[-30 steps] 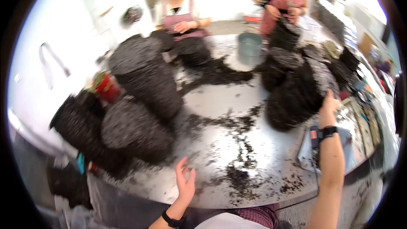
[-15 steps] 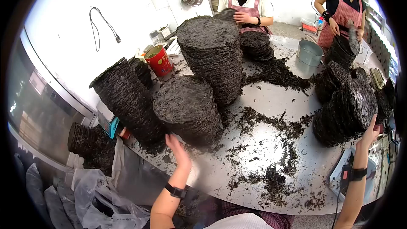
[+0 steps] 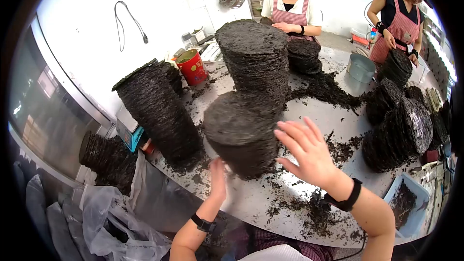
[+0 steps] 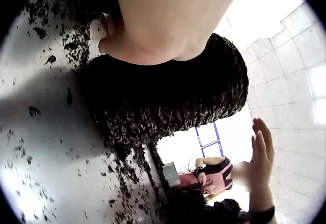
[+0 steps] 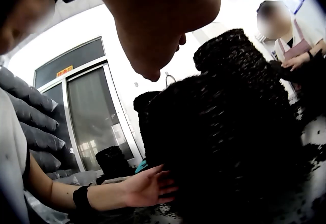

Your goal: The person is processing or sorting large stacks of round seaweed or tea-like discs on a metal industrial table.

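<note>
A stack of round, dark dried seaweed sheets (image 3: 241, 130) stands in front of me, slightly blurred in the head view. My left hand (image 3: 218, 181) lies against its lower left side with the fingers out straight. In the left wrist view the same stack (image 4: 168, 99) fills the space beyond the palm. To the right of the stack my right hand (image 3: 307, 154) is raised with spread fingers and holds nothing. The right wrist view has this hand (image 5: 158, 28) above and in front of the stack, with my left hand (image 5: 147, 187) low at its side.
Taller seaweed stacks (image 3: 157, 111) stand left and behind; another stack (image 3: 398, 135) leans at right. Loose flakes (image 3: 309, 210) litter the metal table (image 3: 251, 203). A red tin (image 3: 192, 67), a metal ring mould (image 3: 361, 67) and a blue tray (image 3: 420, 195) are around. Two people in aprons work opposite.
My right hand has left the leaning stack at right and swung across to the middle stack. My left hand has moved right along with that stack, which now stands farther from the left one.
</note>
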### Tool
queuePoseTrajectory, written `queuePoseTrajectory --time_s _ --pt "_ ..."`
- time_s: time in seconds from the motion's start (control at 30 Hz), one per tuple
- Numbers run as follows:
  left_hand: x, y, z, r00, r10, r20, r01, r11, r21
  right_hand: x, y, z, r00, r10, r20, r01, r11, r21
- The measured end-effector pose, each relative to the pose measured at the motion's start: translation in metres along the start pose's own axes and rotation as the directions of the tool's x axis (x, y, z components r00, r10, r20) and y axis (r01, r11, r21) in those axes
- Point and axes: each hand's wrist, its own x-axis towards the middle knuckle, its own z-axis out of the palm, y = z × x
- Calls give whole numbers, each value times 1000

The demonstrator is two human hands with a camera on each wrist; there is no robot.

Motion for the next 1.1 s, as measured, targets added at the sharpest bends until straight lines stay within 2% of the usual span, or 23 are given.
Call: queuePoseTrajectory --time_s 0.07,0.1,0.13,0.2,0.23,0.27,0.3,0.33,0.37,0.4,0.47,0.53,0.6,0.67,0.8,1.1 --pt "-13 4 -5 976 -106 190 90 992 89 13 -10 10 1000 1 12 -2 998 60" --pt "-9 -6 -13 969 -76 236 57 995 86 18 -13 14 1000 2 20 -3 996 92" --pt "1 -15 -23 996 7 86 -17 993 115 20 -16 17 999 -2 32 -2 996 93" --pt "29 -27 -49 962 188 -198 -147 967 206 24 -18 18 998 -4 56 -1 996 87" --pt "33 -15 -54 904 279 -326 -196 944 264 24 -19 21 997 23 79 -30 995 92" --pt "42 0 -61 783 398 -477 -355 917 183 23 -18 22 995 18 100 -26 997 73" --pt "67 -2 -88 670 444 -595 -363 895 260 21 -17 24 993 12 119 -19 998 52" --pt "79 18 -103 589 369 -719 -321 923 212 19 -17 25 991 7 136 -11 1000 29" --pt "99 25 -131 456 373 -808 -144 927 346 17 -17 27 992 10 128 -14 999 29" --pt "130 11 -181 526 314 -790 -208 949 239 15 -18 28 992 18 127 -21 999 27" --pt "138 44 -215 805 147 -575 -246 964 -98 13 -19 27 992 27 125 -30 999 26" --pt "131 63 -221 935 -49 -351 -25 979 -204 10 -20 28 991 38 124 -42 999 28" --pt "127 75 -226 965 -167 -204 117 965 -235 9 -20 29 992 35 118 -37 999 20" --pt "125 76 -226 962 -222 -159 183 957 -226 7 -21 29 992 32 125 -35 999 24" --pt "130 73 -216 986 -156 -65 144 975 -167 6 -23 31 990 12 141 -16 1000 22" --pt "159 50 -165 995 -99 -13 93 969 -229 14 -28 27 984 -3 180 3 1000 4"
